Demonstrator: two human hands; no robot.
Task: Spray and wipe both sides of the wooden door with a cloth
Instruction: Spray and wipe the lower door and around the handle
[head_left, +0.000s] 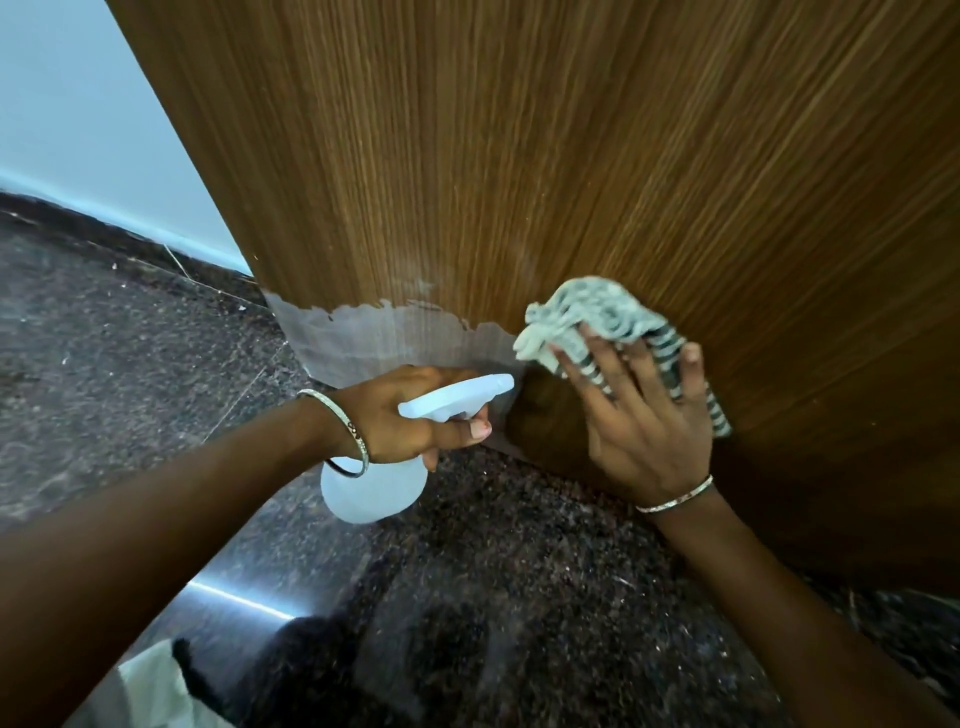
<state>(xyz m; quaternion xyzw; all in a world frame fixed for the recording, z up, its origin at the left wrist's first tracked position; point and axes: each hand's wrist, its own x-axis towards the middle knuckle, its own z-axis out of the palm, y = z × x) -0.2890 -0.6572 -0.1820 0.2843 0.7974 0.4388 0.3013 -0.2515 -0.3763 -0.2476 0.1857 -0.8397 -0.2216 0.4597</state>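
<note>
While the left hand (410, 423) grips the spray bottle (371, 491) by its neck, nozzle aimed at the low edge of the wooden door (571, 156), the right hand (649, 415) presses the striped cloth (587, 312) flat against it just right of the nozzle, fingers spread straight, likely to wipe fresh spray.

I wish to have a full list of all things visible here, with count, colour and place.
wooden door: one, brown, upper right
pale patch: one, whitish, door's bottom edge
cloth: one, pale green with dark stripes, against the door
spray bottle: one, white, left of the cloth
floor: one, dark speckled, below
wall: one, pale blue, upper left
bangles: at least two, silver, on the wrists
left hand: one, grips the spray bottle
right hand: one, fingers spread, presses the cloth on the door
</note>
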